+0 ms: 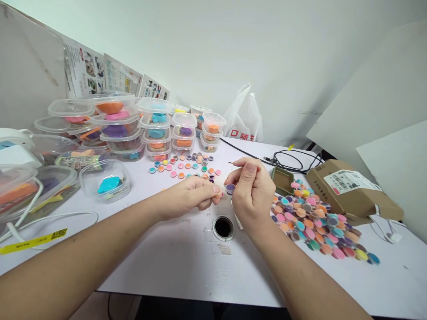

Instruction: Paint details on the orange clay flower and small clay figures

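Note:
My left hand [200, 193] is closed, thumb and fingers pinching a small orange paint pot [218, 194]. Facing it, my right hand [251, 189] is curled shut, with a round purple paint pot [230, 189] at its fingers. Whether the two pots belong to one strip is hidden by the fingers. A thin, dark-tipped sliver [230, 162] shows by the right fingertips, too small to name. Both hands are raised above the white table near a round cable hole [223, 227]. Behind them lie several joined strips of coloured pots [188, 166].
A heap of coloured paint pots [313, 218] lies at right, beside a cardboard box [350, 191] and a green tray [283, 181]. Stacked clear tubs [155, 129] line the back left. A black cable [296, 162] and a white plastic bag [245, 118] sit behind.

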